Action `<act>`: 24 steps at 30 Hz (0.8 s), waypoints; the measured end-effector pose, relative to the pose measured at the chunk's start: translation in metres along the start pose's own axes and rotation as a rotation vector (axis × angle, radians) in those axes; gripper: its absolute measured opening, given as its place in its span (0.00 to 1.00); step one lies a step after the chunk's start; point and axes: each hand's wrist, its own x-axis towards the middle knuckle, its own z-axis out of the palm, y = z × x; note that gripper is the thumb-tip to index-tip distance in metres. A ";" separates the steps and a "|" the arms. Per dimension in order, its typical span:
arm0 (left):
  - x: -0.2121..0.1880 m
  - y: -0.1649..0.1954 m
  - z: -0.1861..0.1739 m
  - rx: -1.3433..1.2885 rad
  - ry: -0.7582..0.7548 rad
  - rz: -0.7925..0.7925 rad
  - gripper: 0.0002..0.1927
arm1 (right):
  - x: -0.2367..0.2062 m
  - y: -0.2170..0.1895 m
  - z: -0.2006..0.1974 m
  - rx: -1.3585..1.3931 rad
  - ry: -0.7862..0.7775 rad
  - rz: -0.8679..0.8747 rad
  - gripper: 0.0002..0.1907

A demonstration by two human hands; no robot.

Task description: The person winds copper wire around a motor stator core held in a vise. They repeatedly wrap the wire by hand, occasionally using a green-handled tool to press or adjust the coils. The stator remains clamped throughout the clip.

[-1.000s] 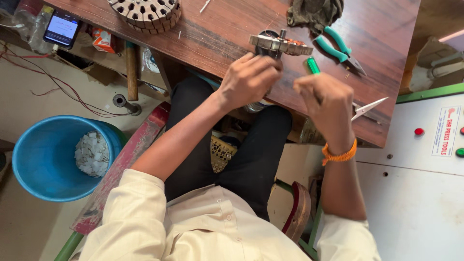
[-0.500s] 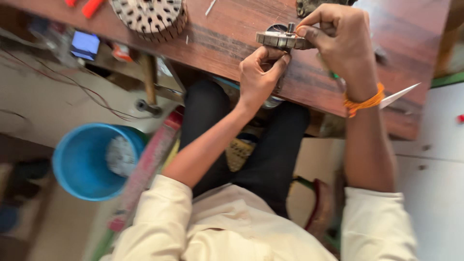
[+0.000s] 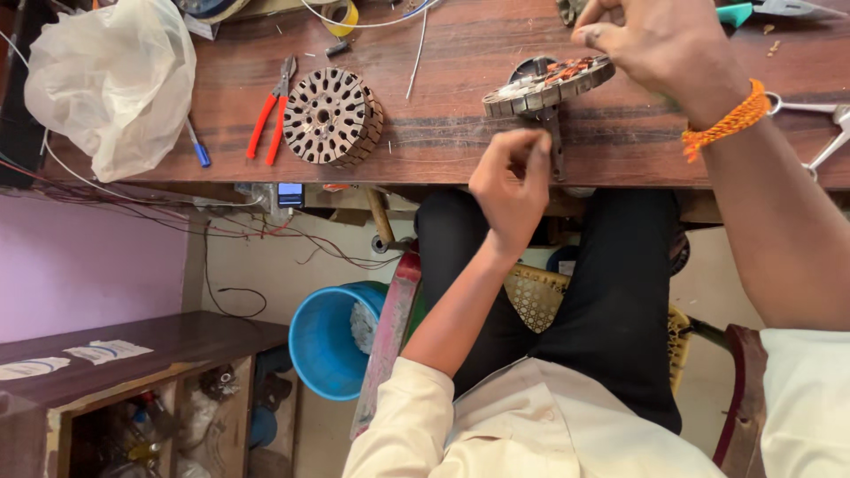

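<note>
The long brown wooden workbench carries everything, and the work sits at its near edge: a round grey slotted metal stator disc with copper-coloured windings, tilted on a dark stem that drops to the bench edge. The right hand, with an orange thread band at the wrist, rests on the far rim of that disc, fingers curled over it; whether they actually clamp the rim I cannot tell. The left hand hangs just below the disc, thumb and forefinger pinched together beside the stem, apparently on something too fine to make out, perhaps a wire end.

To do this step well, I judge the right hand should keep the disc steady and tilted toward the eyes, while the left works with small, even pulls, keeping any strand taut and clear of the slot edges.

Well off to the left of both hands lies a second, bare brown slotted metal core, beside it red-handled pliers, and further left a crumpled clear plastic bag.
</note>
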 end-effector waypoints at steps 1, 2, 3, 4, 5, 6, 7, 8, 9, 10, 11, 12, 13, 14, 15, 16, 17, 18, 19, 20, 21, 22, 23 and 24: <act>0.003 0.003 -0.006 0.102 0.033 0.243 0.09 | 0.000 -0.001 -0.003 0.026 -0.030 0.136 0.10; 0.008 0.005 -0.011 0.205 0.059 0.486 0.12 | 0.000 -0.004 -0.007 0.054 -0.060 0.274 0.10; 0.016 0.003 -0.013 0.275 0.029 0.535 0.18 | -0.004 -0.008 -0.012 0.151 -0.017 0.293 0.09; 0.026 0.000 -0.015 0.344 0.000 0.582 0.25 | -0.010 -0.015 -0.016 0.247 0.024 0.312 0.09; 0.039 -0.007 -0.016 0.293 -0.126 0.578 0.28 | -0.014 -0.022 -0.019 0.343 0.064 0.329 0.08; 0.052 -0.016 -0.016 0.242 -0.248 0.574 0.32 | -0.015 -0.029 -0.022 0.323 0.072 0.309 0.08; 0.059 -0.024 -0.017 0.189 -0.369 0.570 0.35 | -0.016 -0.036 -0.028 0.302 0.083 0.286 0.08; 0.064 -0.032 -0.017 0.160 -0.387 0.555 0.37 | -0.015 -0.042 -0.033 0.280 0.097 0.263 0.08; 0.067 -0.039 -0.017 0.131 -0.408 0.541 0.38 | -0.016 -0.047 -0.038 0.302 0.089 0.299 0.08; 0.067 -0.045 -0.016 0.103 -0.435 0.523 0.40 | -0.022 -0.052 -0.043 0.328 0.081 0.340 0.08; 0.067 -0.050 -0.016 0.089 -0.439 0.501 0.41 | -0.027 -0.057 -0.046 0.357 0.073 0.385 0.07; 0.066 -0.053 -0.016 0.078 -0.444 0.475 0.42 | -0.032 -0.060 -0.045 0.348 0.069 0.366 0.07; 0.066 -0.054 -0.017 0.069 -0.449 0.448 0.42 | -0.036 -0.062 -0.043 0.340 0.063 0.347 0.07; 0.066 -0.055 -0.018 0.053 -0.468 0.435 0.43 | -0.041 -0.063 -0.041 0.332 0.057 0.328 0.07; 0.068 -0.055 -0.019 0.038 -0.481 0.426 0.43 | -0.045 -0.064 -0.037 0.317 0.035 0.287 0.07; 0.072 -0.056 -0.020 0.023 -0.490 0.422 0.43 | -0.047 -0.065 -0.030 0.300 0.015 0.241 0.07; 0.077 -0.057 -0.021 0.005 -0.517 0.432 0.43 | -0.048 -0.065 -0.024 0.283 -0.006 0.193 0.06; 0.083 -0.057 -0.023 -0.012 -0.544 0.442 0.43 | -0.050 -0.065 -0.019 0.267 0.016 0.167 0.06; 0.088 -0.058 -0.026 -0.030 -0.573 0.451 0.43 | -0.053 -0.065 -0.012 0.251 0.039 0.143 0.05; 0.093 -0.058 -0.029 -0.049 -0.593 0.446 0.43 | -0.056 -0.064 -0.005 0.236 0.062 0.120 0.05; 0.097 -0.059 -0.032 -0.070 -0.614 0.442 0.43 | -0.060 -0.065 0.005 0.189 0.078 0.060 0.04; 0.100 -0.060 -0.034 -0.092 -0.636 0.440 0.42 | -0.065 -0.065 0.016 0.140 0.096 0.000 0.04; 0.101 -0.060 -0.035 -0.064 -0.636 0.433 0.41 | -0.068 -0.064 0.026 0.092 0.113 -0.061 0.04; 0.100 -0.060 -0.036 -0.035 -0.638 0.425 0.40 | -0.069 -0.062 0.036 0.032 0.138 -0.076 0.04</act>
